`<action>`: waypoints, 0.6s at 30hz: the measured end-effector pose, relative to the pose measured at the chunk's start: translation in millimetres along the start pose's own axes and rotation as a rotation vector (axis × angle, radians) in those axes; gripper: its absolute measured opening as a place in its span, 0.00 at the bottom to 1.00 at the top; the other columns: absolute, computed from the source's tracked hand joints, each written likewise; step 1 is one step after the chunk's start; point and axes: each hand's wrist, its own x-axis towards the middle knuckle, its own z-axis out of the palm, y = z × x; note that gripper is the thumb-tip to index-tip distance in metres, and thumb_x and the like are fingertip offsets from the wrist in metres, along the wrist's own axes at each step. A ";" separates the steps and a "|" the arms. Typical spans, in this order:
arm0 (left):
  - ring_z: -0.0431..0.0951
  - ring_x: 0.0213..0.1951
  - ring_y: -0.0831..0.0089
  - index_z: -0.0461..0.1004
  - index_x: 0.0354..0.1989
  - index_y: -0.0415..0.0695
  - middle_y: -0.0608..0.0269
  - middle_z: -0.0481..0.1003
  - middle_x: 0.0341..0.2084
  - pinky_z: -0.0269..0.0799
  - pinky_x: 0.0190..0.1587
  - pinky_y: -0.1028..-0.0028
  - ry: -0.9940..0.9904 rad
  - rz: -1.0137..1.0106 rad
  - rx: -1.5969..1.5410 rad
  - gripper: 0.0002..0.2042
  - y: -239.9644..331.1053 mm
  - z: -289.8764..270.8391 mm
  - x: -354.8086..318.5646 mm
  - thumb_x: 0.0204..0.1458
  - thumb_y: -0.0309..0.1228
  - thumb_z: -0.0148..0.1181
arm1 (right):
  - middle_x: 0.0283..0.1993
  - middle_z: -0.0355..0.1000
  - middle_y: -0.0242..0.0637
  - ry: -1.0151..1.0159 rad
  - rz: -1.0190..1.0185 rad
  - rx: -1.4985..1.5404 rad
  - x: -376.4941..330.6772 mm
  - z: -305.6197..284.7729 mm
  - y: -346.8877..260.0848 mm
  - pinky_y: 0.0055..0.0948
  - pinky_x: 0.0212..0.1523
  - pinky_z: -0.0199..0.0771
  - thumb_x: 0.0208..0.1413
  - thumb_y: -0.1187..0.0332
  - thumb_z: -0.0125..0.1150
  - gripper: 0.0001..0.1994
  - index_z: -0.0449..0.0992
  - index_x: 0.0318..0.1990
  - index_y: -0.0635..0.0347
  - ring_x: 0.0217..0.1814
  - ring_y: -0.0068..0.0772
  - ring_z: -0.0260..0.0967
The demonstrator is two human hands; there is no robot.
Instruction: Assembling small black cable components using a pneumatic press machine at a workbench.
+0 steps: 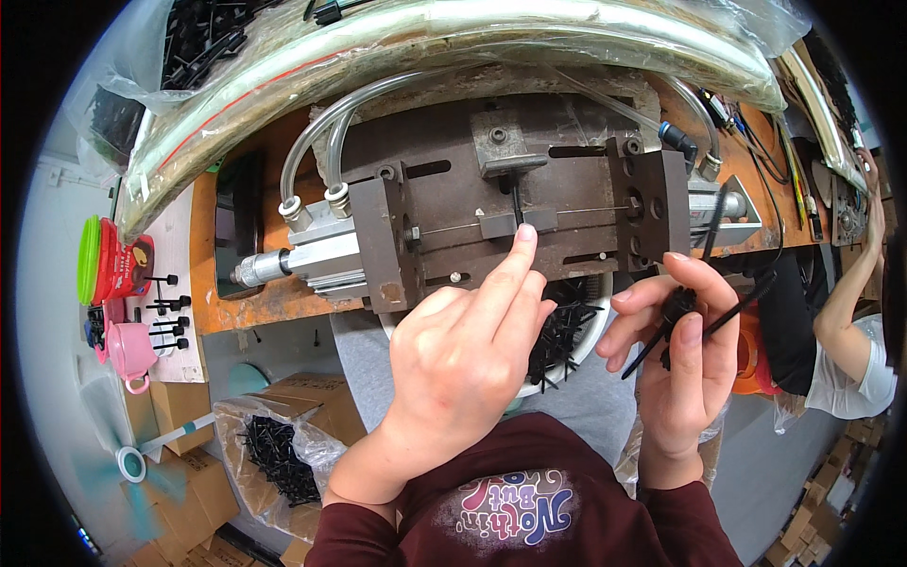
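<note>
My left hand (455, 354) reaches over a dark metal fixture (572, 194), its index finger stretched out. That fingertip touches the near end of a slim black plastic piece (517, 200) seated in a small block at the fixture's middle. The other fingers are partly bent, and I see nothing held in them. To the right, my right hand (694, 378) is closed around several black plastic pieces (676, 307) with thin stems, which stick out between thumb and fingers. Below the fixture, a white bowl (607, 326) of similar black pieces is partly hidden by my hands.
Silver air cylinders (321, 260) with clear hoses flank the fixture on an orange bench (213, 312). A pink cup (132, 348) stands at left. A bagged carton (293, 392) of black pieces and a fan (130, 463) are lower left. Another person's arm (850, 293) shows at right.
</note>
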 end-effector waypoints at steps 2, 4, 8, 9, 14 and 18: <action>0.80 0.28 0.71 0.80 0.35 0.39 0.56 0.81 0.47 0.71 0.29 0.75 -0.009 -0.009 -0.008 0.12 -0.3 -0.6 0.2 0.42 0.27 0.74 | 0.46 0.73 0.53 0.024 -0.056 -0.041 0.2 4.3 0.0 0.27 0.33 0.78 0.73 0.62 0.41 0.21 0.59 0.64 0.69 0.35 0.37 0.77; 0.81 0.28 0.71 0.80 0.35 0.40 0.57 0.81 0.47 0.70 0.28 0.75 -0.010 -0.023 -0.023 0.12 -0.4 -1.2 -0.6 0.42 0.27 0.74 | 0.48 0.73 0.54 0.044 -0.145 -0.176 0.6 3.0 0.7 0.33 0.41 0.79 0.73 0.62 0.40 0.21 0.59 0.64 0.68 0.40 0.42 0.78; 0.81 0.29 0.71 0.80 0.35 0.40 0.57 0.81 0.47 0.72 0.29 0.76 -0.005 -0.035 -0.045 0.11 -0.5 -0.7 -0.5 0.42 0.26 0.73 | 0.50 0.72 0.55 0.010 -0.372 -0.391 4.7 -7.9 7.8 0.44 0.54 0.76 0.73 0.62 0.39 0.20 0.59 0.64 0.66 0.48 0.49 0.77; 0.82 0.29 0.71 0.81 0.36 0.39 0.56 0.81 0.47 0.73 0.30 0.76 -0.009 -0.037 -0.057 0.12 -0.7 -1.0 -0.4 0.43 0.26 0.73 | 0.50 0.73 0.54 0.004 -0.410 -0.426 5.0 -8.6 9.6 0.44 0.54 0.76 0.72 0.63 0.41 0.19 0.60 0.63 0.66 0.49 0.50 0.77; 0.83 0.32 0.76 0.79 0.44 0.35 0.54 0.80 0.44 0.78 0.33 0.78 -0.015 -0.319 -0.924 0.15 16.2 -7.9 -4.2 0.46 0.22 0.73 | 0.51 0.77 0.51 -0.061 -0.515 -0.535 10.5 3.9 14.7 0.45 0.56 0.76 0.61 0.71 0.57 0.14 0.74 0.53 0.63 0.55 0.51 0.77; 0.82 0.37 0.76 0.78 0.45 0.31 0.58 0.78 0.39 0.78 0.38 0.78 -0.154 -0.433 -1.442 0.13 9.8 -8.1 -10.2 0.50 0.17 0.69 | 0.56 0.77 0.46 -0.228 -0.523 -0.624 10.7 11.9 11.9 0.45 0.60 0.72 0.56 0.68 0.61 0.12 0.80 0.47 0.54 0.61 0.49 0.75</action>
